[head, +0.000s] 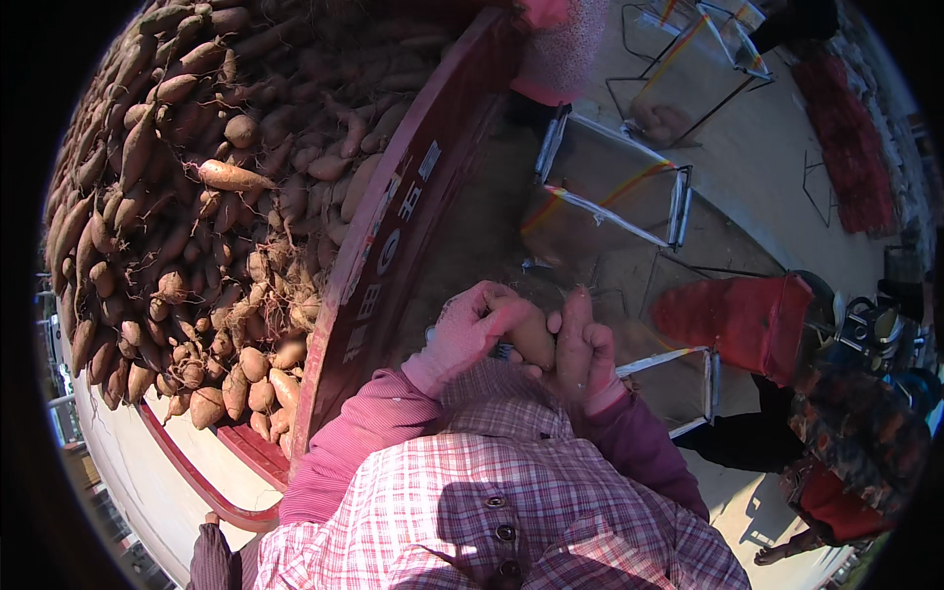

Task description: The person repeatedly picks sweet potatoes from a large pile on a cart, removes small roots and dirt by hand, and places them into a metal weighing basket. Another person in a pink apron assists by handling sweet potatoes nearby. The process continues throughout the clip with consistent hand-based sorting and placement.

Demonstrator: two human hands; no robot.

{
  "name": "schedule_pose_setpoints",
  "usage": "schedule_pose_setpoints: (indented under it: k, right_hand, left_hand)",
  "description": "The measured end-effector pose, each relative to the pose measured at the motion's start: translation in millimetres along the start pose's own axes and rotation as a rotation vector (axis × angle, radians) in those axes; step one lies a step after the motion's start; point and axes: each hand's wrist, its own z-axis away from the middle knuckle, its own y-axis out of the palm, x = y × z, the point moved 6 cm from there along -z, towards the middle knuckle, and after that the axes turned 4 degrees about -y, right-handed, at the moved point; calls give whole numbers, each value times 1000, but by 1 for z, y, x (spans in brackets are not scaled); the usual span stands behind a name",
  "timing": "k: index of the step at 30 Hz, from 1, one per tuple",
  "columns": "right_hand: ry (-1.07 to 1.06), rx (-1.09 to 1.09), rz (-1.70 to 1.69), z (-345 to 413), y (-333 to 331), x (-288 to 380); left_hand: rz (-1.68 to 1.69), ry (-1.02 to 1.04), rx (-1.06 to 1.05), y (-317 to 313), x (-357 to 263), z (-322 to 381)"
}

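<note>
My gloved left hand [466, 332] grips a sweet potato [532, 338] in front of my chest. Close beside it, my gloved right hand [603, 361] is wrapped around a second sweet potato [574, 341], held roughly upright with its thin root end up. To my left, a big heap of sweet potatoes [173, 287], many with stringy roots and soil, fills a truck bed. The bed's red side panel [383, 228], which bears writing, runs between the heap and me. Beyond my hands, a clear plastic bag [605, 192] hangs from a metal frame.
Another bag frame [700, 383] stands right of my hands, near a red bag [726, 324]. A farther frame [700, 44] is at the top. Another person's pink sleeve [564, 55] shows by the panel; a person in patterned clothing [855, 428] is at right. Red sacks [848, 140] lie beyond.
</note>
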Motion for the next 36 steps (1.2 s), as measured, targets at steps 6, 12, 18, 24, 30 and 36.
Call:
schedule_pose_setpoints:
  k: [6,12,18,24,30,36]
  right_hand:
    - [-425,-393,159,118,-112,75]
    - [-679,-1009,416,253,-230,80]
    - [-705,-1139,276,239,-300,53]
    - [-391,-1589,768,250,-349,86]
    - [-536,-1131,825,195,-297,119]
    - [-617,-785,971,75,-126,99]
  left_hand:
    - [130,-118,-420,-70,33,9]
    - [16,-257,-281,-84,76,10]
    - [-185,-300,-201,-64,79,6]
    - [-224,-285,-198,-74,71,7]
    - [-56,-244,-234,-91,75,35]
    - [59,-9,-427,-112,-16,110]
